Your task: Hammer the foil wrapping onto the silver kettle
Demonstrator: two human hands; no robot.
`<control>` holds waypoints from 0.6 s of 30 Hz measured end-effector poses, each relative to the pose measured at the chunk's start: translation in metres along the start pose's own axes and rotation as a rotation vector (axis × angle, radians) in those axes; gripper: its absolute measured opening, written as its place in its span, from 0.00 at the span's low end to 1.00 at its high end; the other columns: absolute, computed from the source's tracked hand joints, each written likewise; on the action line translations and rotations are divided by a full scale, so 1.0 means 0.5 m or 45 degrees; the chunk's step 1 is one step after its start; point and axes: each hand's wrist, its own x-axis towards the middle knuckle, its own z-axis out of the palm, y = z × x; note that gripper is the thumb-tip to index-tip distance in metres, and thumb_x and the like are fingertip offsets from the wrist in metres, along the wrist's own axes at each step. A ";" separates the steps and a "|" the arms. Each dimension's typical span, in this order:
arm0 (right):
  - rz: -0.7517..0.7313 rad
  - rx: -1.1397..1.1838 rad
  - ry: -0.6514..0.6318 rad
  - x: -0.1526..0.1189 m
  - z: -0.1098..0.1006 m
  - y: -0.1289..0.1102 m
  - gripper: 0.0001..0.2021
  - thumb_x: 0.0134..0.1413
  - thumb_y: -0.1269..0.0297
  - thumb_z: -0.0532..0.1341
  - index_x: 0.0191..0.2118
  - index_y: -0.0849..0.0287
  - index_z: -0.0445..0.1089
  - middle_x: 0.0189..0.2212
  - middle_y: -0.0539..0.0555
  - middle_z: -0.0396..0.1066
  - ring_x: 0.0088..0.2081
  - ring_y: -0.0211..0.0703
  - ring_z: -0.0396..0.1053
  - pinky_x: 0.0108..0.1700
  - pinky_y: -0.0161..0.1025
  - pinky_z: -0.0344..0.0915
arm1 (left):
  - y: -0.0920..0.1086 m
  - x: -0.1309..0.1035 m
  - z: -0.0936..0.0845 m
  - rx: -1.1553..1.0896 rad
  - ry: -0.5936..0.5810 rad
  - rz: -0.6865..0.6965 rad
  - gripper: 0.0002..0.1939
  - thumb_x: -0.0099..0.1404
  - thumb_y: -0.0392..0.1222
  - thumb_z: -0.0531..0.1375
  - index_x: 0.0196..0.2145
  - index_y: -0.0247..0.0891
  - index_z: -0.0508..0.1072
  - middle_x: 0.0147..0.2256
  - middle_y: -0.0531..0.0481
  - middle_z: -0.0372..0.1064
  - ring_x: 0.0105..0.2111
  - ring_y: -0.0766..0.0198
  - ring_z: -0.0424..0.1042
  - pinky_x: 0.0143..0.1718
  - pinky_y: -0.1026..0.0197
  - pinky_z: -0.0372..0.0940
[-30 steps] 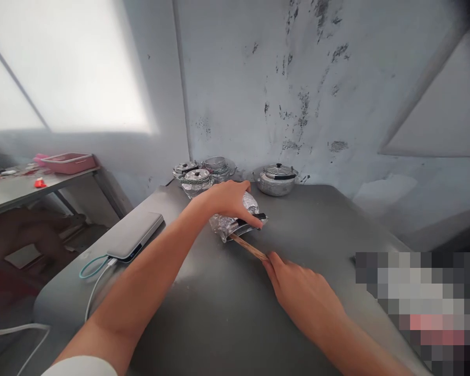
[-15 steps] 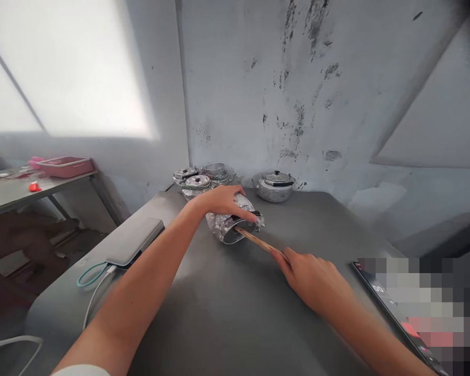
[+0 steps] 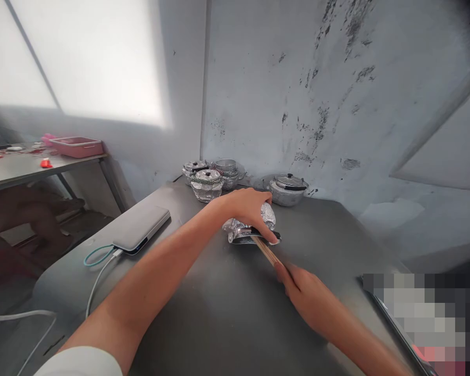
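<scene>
My left hand is closed over a small silvery metal pot with a crinkled, foil-like surface. The pot is tipped over near the tabletop, its mouth towards me and downward. A black strip, perhaps its handle, lies by the rim under my thumb. My right hand grips a thin wooden stick. The stick's far end goes to the pot's mouth, where the tip is hidden.
Behind stand several small lidded pots and a wider lidded pot by the wall. A power bank with cables lies left. A phone lies at the right edge. A pink basket sits on another table.
The pot has turned in my left hand, its mouth now facing more downward. The stick points more steeply away from me. The whole view has shifted slightly.
</scene>
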 end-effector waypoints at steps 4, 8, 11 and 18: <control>0.021 -0.029 -0.034 -0.004 0.000 -0.004 0.24 0.69 0.51 0.39 0.29 0.54 0.63 0.28 0.55 0.74 0.30 0.47 0.70 0.33 0.41 0.57 | 0.003 -0.001 -0.001 -0.003 -0.010 -0.016 0.58 0.35 0.77 0.64 0.58 0.44 0.62 0.48 0.43 0.72 0.46 0.43 0.72 0.35 0.56 0.64; 0.016 -0.052 -0.013 -0.007 0.002 -0.010 0.22 0.69 0.53 0.39 0.32 0.54 0.64 0.29 0.55 0.74 0.33 0.49 0.72 0.34 0.41 0.55 | 0.003 0.000 0.000 -0.013 -0.030 -0.025 0.59 0.34 0.77 0.65 0.59 0.44 0.60 0.48 0.42 0.72 0.47 0.41 0.72 0.35 0.55 0.64; 0.020 -0.124 0.043 -0.005 0.007 -0.014 0.21 0.70 0.55 0.38 0.34 0.55 0.63 0.27 0.55 0.73 0.31 0.50 0.72 0.32 0.40 0.53 | 0.002 0.001 0.001 -0.013 -0.029 -0.012 0.58 0.35 0.77 0.65 0.59 0.43 0.60 0.47 0.43 0.72 0.46 0.42 0.72 0.35 0.56 0.64; 0.008 -0.138 0.033 -0.008 0.006 -0.016 0.22 0.70 0.54 0.38 0.31 0.55 0.62 0.25 0.54 0.72 0.27 0.47 0.70 0.30 0.40 0.52 | -0.002 0.003 0.002 -0.010 -0.015 -0.007 0.58 0.35 0.77 0.65 0.58 0.44 0.61 0.46 0.44 0.73 0.45 0.43 0.72 0.34 0.56 0.63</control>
